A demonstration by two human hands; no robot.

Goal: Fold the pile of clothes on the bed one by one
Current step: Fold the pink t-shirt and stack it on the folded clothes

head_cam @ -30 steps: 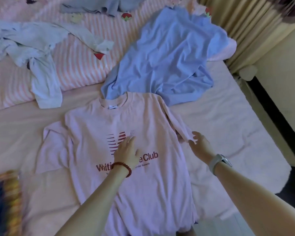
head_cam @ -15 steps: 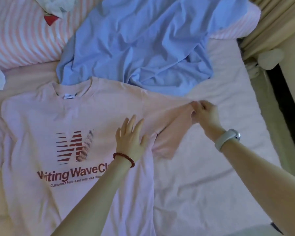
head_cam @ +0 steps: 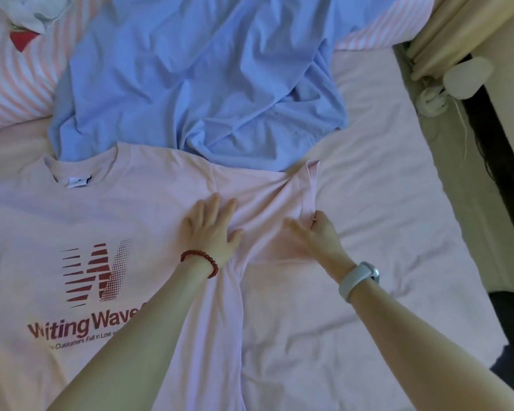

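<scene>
A pale pink T-shirt (head_cam: 149, 215) with a dark red printed logo lies face up on the bed, collar toward the far side. My left hand (head_cam: 212, 229) presses flat on it near the right armpit, fingers straight. My right hand (head_cam: 315, 235) rests on the shirt's right sleeve (head_cam: 297, 197), which is spread out to the right, and its thumb pinches the sleeve's hem edge. A crumpled blue garment (head_cam: 199, 75) lies just beyond the pink shirt, its lower edge touching the shirt's shoulder.
Pink sheet (head_cam: 383, 203) covers the bed to the right of the shirt. A pink striped pillow (head_cam: 15, 84) sits far left with a white garment (head_cam: 39, 7) on it. The bed edge, a curtain (head_cam: 445, 28) and a dark floor gap (head_cam: 499, 161) run along the right.
My right hand has spread the sleeve outward and slid down along its hem to the lower corner. My left hand stayed pressed near the armpit. The camera moved closer.
</scene>
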